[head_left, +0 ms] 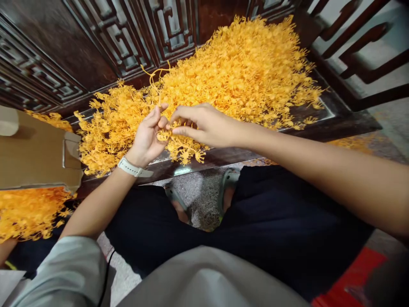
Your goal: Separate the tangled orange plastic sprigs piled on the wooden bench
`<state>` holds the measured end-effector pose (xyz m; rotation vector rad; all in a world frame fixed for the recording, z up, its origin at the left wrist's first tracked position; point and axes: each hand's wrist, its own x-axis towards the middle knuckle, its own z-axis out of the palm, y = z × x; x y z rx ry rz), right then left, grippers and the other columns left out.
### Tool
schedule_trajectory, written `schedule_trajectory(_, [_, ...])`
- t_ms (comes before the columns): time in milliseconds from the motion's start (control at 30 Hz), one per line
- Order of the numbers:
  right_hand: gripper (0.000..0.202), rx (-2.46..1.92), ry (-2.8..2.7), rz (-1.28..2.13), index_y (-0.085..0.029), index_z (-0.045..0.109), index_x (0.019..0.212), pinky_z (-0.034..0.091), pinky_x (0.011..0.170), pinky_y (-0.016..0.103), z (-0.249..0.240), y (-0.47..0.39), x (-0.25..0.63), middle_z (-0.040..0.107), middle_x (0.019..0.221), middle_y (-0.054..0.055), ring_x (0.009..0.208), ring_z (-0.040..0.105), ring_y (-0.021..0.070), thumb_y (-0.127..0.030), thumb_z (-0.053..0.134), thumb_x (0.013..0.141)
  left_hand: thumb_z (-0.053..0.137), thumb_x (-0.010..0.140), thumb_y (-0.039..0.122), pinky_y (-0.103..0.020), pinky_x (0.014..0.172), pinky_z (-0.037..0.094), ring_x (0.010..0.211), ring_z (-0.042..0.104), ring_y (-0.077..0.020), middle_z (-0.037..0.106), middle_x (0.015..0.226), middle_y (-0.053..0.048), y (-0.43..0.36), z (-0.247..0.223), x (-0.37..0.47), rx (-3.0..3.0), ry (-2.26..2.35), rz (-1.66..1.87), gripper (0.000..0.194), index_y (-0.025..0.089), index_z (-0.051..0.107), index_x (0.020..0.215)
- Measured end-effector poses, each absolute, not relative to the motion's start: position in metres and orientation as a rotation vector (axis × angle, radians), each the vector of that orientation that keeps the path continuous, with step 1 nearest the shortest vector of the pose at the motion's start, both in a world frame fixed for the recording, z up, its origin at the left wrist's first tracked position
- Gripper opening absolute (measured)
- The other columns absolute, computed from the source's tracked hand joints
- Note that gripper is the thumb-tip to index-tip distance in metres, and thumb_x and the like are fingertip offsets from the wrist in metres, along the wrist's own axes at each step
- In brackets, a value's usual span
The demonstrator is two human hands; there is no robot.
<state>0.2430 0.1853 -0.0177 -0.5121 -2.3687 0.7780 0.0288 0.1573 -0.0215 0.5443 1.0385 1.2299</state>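
Note:
My left hand [150, 135], with a pale strap on its wrist, pinches a thin yellow plastic stem [156, 87] whose forked end rises above the fingers. Close beside it, my right hand [204, 123] has its thumb and forefinger around small yellow pieces [174, 126] at the left fingertips. Yellow sprigs [185, 151] hang or lie just below the fingers; which of them are joined to the held stem I cannot tell. Behind both hands a large heap of yellow branching plastic pieces [246, 68] covers the dark wooden bench, and a smaller heap [111, 123] lies to the left.
A cardboard box [38, 149] stands at the left, with more orange-yellow pieces [32, 211] below it. Dark carved lattice [128, 38] rises behind the heap. The bench's front edge [217, 157] runs above my knees. Another person's arm [7, 250] shows at the lower left.

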Motion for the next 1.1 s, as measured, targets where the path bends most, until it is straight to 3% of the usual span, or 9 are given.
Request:
schedule_trajectory(167, [0.021,-0.392,-2.585,0.446,-0.017,0.069,0.098,0.036,0.074,0.030,-0.003,0.170,0.233,0.064,0.086,0.003,0.081,0.054,0.0161,-0.012,0.050,0.105,0.058,0.115,0.028,-0.021,0.049,0.045,0.042,0.048,-0.0104,0.036,0.049,0.009,0.151,-0.006,0.037,0.438,1.019,1.289,0.015,0.021,0.068,0.106])
schedule_trajectory(333, [0.027,-0.160,-2.635,0.354,-0.022,0.072,0.095,0.032,0.065,0.030,0.030,0.123,0.223,0.066,0.081,0.000,0.075,0.055,0.0150,-0.014,0.049,0.107,0.052,0.117,0.027,-0.021,0.048,0.042,0.040,0.039,-0.0106,0.033,0.050,0.009,0.167,-0.009,0.016,0.454,1.028,1.379,0.019,0.023,0.065,0.103])
schedule_trajectory(467, [0.031,0.015,-2.483,0.342,-0.022,0.072,0.089,0.034,0.060,0.032,0.035,0.102,0.225,0.070,0.079,-0.001,0.070,0.059,0.0154,-0.015,0.050,0.110,0.056,0.114,0.030,-0.022,0.055,0.049,0.050,0.048,-0.0135,0.039,0.055,0.007,0.202,-0.025,-0.037,0.543,1.136,1.583,0.015,0.025,0.064,0.102])
schedule_trajectory(600, [0.012,-0.368,-2.226,0.732,-0.019,0.074,0.110,0.051,0.071,0.032,0.026,0.144,0.239,0.078,0.098,0.005,0.079,0.068,0.0174,-0.024,0.064,0.107,0.060,0.112,0.035,-0.025,0.066,0.053,0.072,0.063,-0.0146,0.062,0.079,0.000,0.211,-0.035,-0.060,0.706,1.153,1.562,0.016,0.022,0.068,0.106])
schedule_trajectory(700, [0.027,-0.870,-1.584,1.253,-0.025,0.070,0.122,0.059,0.078,0.034,0.020,0.192,0.256,0.076,0.109,0.007,0.086,0.070,0.0191,-0.038,0.077,0.099,0.064,0.109,0.037,-0.029,0.082,0.058,0.088,0.070,-0.0175,0.069,0.094,-0.005,0.203,-0.038,-0.051,0.764,1.128,1.496,0.017,0.021,0.068,0.107])
schedule_trajectory(833, [0.039,-1.162,-1.240,1.723,-0.020,0.069,0.115,0.060,0.072,0.035,0.003,0.224,0.265,0.073,0.103,0.013,0.084,0.068,0.0217,-0.058,0.062,0.105,0.067,0.108,0.035,-0.029,0.083,0.059,0.095,0.074,-0.0194,0.073,0.101,-0.007,0.195,-0.032,-0.029,0.768,1.099,1.442,0.015,0.021,0.069,0.104])
schedule_trajectory(967, [0.043,-1.057,-1.591,1.647,-0.017,0.071,0.100,0.056,0.066,0.035,-0.024,0.216,0.245,0.073,0.096,0.013,0.078,0.065,0.0211,-0.061,0.074,0.099,0.057,0.114,0.031,-0.024,0.074,0.057,0.085,0.074,-0.0155,0.070,0.089,-0.004,0.190,-0.022,-0.009,0.697,1.060,1.413,0.019,0.023,0.070,0.103])
schedule_trajectory(1100, [0.033,-0.795,-1.968,1.594,-0.019,0.069,0.097,0.052,0.068,0.033,-0.033,0.198,0.223,0.070,0.084,0.006,0.074,0.064,0.0177,-0.050,0.073,0.103,0.068,0.109,0.045,-0.024,0.062,0.053,0.074,0.074,-0.0177,0.066,0.075,0.000,0.186,-0.019,0.000,0.673,1.103,1.396,0.020,0.027,0.072,0.117])
